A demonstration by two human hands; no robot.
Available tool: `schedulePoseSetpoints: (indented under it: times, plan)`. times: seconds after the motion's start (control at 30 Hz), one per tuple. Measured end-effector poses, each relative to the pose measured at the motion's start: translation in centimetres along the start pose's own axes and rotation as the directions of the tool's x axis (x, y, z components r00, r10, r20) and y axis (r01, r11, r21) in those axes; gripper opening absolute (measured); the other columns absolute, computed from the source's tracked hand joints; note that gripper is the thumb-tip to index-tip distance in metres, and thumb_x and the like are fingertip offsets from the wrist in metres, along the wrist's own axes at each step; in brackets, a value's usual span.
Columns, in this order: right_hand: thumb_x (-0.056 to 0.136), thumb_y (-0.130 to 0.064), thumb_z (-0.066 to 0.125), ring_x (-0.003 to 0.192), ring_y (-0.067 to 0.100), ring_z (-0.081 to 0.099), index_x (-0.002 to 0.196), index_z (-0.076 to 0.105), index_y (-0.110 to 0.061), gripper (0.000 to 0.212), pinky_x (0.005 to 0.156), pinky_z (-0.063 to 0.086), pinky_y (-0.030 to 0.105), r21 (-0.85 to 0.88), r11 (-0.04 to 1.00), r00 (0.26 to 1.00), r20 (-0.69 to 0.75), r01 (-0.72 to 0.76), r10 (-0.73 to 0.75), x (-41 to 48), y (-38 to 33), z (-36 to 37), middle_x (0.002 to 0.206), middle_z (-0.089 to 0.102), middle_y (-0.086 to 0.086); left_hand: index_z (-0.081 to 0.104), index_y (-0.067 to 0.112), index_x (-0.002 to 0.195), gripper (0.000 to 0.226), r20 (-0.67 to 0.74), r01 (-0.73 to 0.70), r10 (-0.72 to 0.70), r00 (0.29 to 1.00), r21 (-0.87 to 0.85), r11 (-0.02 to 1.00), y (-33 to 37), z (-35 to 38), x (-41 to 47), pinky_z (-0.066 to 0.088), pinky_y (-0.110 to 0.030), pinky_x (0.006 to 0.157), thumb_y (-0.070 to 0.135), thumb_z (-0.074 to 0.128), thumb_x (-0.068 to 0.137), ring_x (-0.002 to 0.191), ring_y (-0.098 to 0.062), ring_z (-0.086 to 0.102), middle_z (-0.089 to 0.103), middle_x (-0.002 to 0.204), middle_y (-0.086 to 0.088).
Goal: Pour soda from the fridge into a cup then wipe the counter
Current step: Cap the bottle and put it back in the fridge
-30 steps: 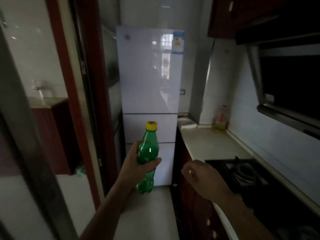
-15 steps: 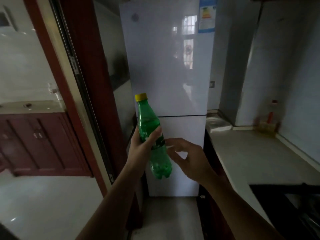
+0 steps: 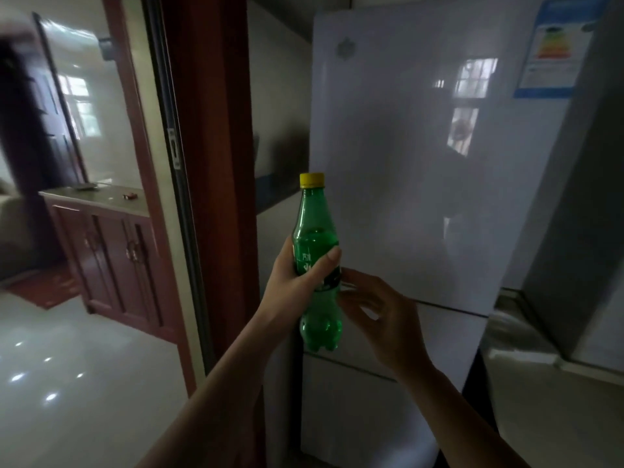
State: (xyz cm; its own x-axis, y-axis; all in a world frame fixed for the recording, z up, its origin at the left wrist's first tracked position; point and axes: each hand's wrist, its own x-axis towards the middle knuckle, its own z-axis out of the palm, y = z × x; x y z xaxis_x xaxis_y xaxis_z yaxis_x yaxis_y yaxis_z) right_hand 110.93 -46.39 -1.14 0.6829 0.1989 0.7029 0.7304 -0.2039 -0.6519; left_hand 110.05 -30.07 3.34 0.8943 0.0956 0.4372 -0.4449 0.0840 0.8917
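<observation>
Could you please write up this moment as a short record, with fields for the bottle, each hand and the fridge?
bottle: green, upright, yellow cap on, held in front of the fridge
left hand: grips the bottle around its middle
right hand: fingers spread, holds nothing, beside the bottle's lower half; contact unclear
fridge: white, doors shut, sticker at upper right of the top door

The closed fridge (image 3: 405,180) blocks the way ahead, with the red door frame (image 3: 209,163) close beside it on the left.
</observation>
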Motion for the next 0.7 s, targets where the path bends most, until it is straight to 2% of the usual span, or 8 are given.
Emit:
schedulePoseSetpoints:
  times: [0.13,0.23,0.3,0.37,0.43,0.5,0.6,0.7]
  plan:
    - [0.086,-0.016,0.072,0.091,0.002,0.070,0.126,0.063,-0.018,0.041,0.080,0.055,0.018,-0.113,0.993,0.999,0.043,0.025,-0.021,4.3,3.9,1.1,0.112,0.071,-0.011,0.059,0.024,0.114,0.050,-0.024,-0.016,0.015,1.000,-0.027,0.999,-3.2,-0.6,5.0,0.057,-0.055,0.085,0.050,0.077,0.075,0.096,-0.033,0.070,0.068,0.107,-0.015]
    - [0.087,-0.020,0.072,0.088,0.002,0.070,0.126,0.064,-0.022,0.039,0.079,0.054,0.017,-0.148,0.989,0.996,0.087,0.004,0.009,9.1,6.9,1.6,0.108,0.072,-0.015,0.057,0.023,0.111,0.043,-0.048,-0.038,0.036,0.998,-0.041,0.998,-5.4,-0.9,10.5,0.060,-0.048,0.075,0.040,0.080,0.078,0.088,-0.032,0.070,0.067,0.098,-0.014]
    - [0.088,-0.029,0.069,0.089,-0.001,0.069,0.125,0.064,-0.023,0.037,0.080,0.051,0.012,-0.244,0.968,0.993,0.113,0.066,-0.039,12.9,8.7,1.7,0.108,0.072,-0.015,0.055,0.023,0.110,0.041,-0.060,-0.070,0.068,0.996,-0.017,0.997,-6.5,-1.3,14.4,0.061,-0.047,0.072,0.035,0.079,0.078,0.083,-0.029,0.072,0.069,0.093,-0.008]
    - [0.089,-0.038,0.063,0.091,-0.004,0.067,0.125,0.063,-0.025,0.038,0.081,0.049,0.009,-0.348,0.930,0.985,0.156,0.119,-0.068,15.8,10.9,1.9,0.109,0.072,-0.011,0.054,0.028,0.109,0.040,-0.054,-0.077,0.080,0.995,0.049,0.996,-7.9,-1.7,17.5,0.062,-0.039,0.069,0.034,0.079,0.079,0.080,-0.020,0.073,0.070,0.092,-0.001]
    - [0.091,-0.042,0.060,0.095,-0.003,0.066,0.127,0.062,-0.024,0.040,0.083,0.051,0.013,-0.393,0.912,0.978,0.204,0.120,-0.040,17.5,12.9,2.4,0.115,0.070,-0.010,0.055,0.029,0.107,0.036,-0.066,-0.063,0.069,0.995,0.084,0.994,-9.2,-2.0,19.7,0.060,-0.030,0.065,0.033,0.079,0.080,0.078,-0.015,0.072,0.069,0.090,0.004]
    - [0.093,-0.049,0.054,0.102,0.000,0.063,0.129,0.061,-0.023,0.045,0.088,0.052,0.021,-0.460,0.878,0.965,0.263,0.130,-0.005,19.0,15.0,2.5,0.122,0.066,-0.010,0.057,0.029,0.105,0.033,-0.103,-0.059,0.071,0.992,0.114,0.992,-10.2,-2.1,21.4,0.056,-0.020,0.062,0.031,0.079,0.081,0.077,-0.009,0.071,0.069,0.088,0.009]
    - [0.095,-0.053,0.044,0.107,0.013,0.060,0.118,0.067,-0.023,0.044,0.098,0.043,0.026,-0.634,0.710,0.919,0.391,0.306,-0.047,22.8,18.3,2.0,0.117,0.067,-0.006,0.060,0.029,0.105,0.031,-0.162,-0.064,0.085,0.983,0.127,0.990,-11.1,-2.3,23.4,0.051,-0.013,0.061,0.028,0.079,0.081,0.079,-0.001,0.068,0.070,0.089,0.014]
    - [0.093,-0.043,0.045,0.106,0.024,0.062,0.110,0.071,-0.017,0.040,0.103,0.038,0.033,-0.671,0.506,0.834,0.505,0.542,-0.223,27.2,20.5,2.2,0.113,0.069,0.003,0.060,0.031,0.108,0.032,-0.239,-0.043,0.076,0.968,0.140,0.989,-11.8,-2.7,24.6,0.052,-0.012,0.066,0.032,0.078,0.081,0.083,0.002,0.067,0.070,0.092,0.017]
